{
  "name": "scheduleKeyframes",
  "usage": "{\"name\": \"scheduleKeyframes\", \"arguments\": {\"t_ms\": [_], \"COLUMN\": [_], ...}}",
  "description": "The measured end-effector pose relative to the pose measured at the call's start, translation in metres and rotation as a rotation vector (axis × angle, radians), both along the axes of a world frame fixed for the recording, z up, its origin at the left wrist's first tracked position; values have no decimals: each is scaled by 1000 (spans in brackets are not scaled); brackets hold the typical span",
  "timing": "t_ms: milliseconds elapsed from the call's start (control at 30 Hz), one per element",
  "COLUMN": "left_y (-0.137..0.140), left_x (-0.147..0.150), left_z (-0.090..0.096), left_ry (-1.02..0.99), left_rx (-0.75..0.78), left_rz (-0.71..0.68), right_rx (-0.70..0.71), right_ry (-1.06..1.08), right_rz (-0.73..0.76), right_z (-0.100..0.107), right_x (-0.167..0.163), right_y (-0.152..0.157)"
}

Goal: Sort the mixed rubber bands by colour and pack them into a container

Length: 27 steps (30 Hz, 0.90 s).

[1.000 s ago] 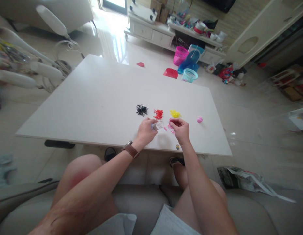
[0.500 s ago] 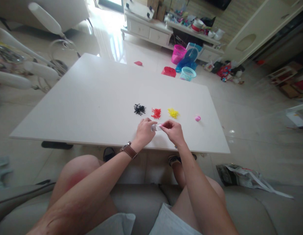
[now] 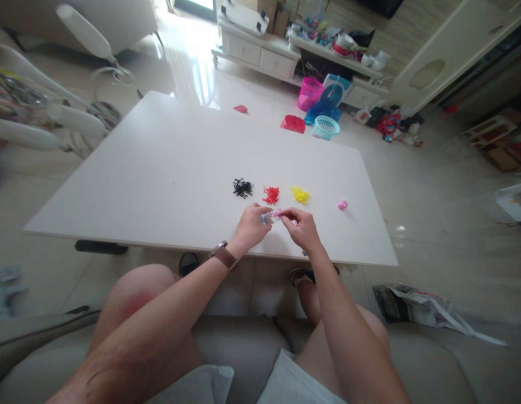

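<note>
Where the two forearms converge over the near edge of the white table (image 3: 171, 151), the head view shows the left hand (image 3: 249, 227) wrapped around a small clear bottle (image 3: 267, 217), thumb on its upper side and fingers beneath. The bottle lies tilted nearly on its side above the tabletop, its mouth turned toward the right hand (image 3: 301, 227). Pink bits (image 3: 277, 212) show at that mouth, right at the fingertips of the right hand. Its thumb and forefinger are drawn close together with only a narrow gap; whether they pinch one of the pink bits is too small to tell. A watch with a brown strap (image 3: 225, 256) circles the left wrist.

Just beyond the hands, three loose piles of small strips run from left to right on the table: a black pile (image 3: 243, 188), a red pile (image 3: 271, 195) and a yellow pile (image 3: 301, 195). The red one is nearest the bottle. Farther right, apart from the yellow pile, sits a small pink rounded item (image 3: 342, 205).

On the floor past the far edge stand a magenta basket (image 3: 309, 93) and a turquoise basket (image 3: 325, 129), with a white drawer cabinet (image 3: 254, 57) behind them. The person sits on a grey sofa (image 3: 243, 342), a crumpled plastic bag (image 3: 407, 306) lying at the right.
</note>
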<state>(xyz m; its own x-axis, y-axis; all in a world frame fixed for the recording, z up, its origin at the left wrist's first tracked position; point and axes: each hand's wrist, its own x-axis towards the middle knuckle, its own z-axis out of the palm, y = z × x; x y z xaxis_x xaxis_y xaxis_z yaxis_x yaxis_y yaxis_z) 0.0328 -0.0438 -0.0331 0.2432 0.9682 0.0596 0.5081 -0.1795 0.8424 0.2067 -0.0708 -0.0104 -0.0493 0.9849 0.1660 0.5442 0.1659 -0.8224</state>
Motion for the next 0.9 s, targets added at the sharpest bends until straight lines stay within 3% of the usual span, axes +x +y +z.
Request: {"name": "scheduleKeyframes", "arguments": {"t_ms": [433, 667, 800, 900], "left_y": [-1, -1, -2, -3], "left_x": [1, 2, 2, 2], "left_z": [5, 5, 8, 9], "left_ry": [-59, -68, -89, -101], "left_rx": [-39, -54, -67, -71], "left_rz": [-21, -27, -18, -12], "right_rx": [124, 101, 120, 9], "right_ry": [21, 69, -63, -319], "right_rz": [-62, -88, -246, -322], "right_z": [2, 2, -3, -21], "right_x": [-1, -2, 9, 27], "right_y": [1, 0, 5, 9]}}
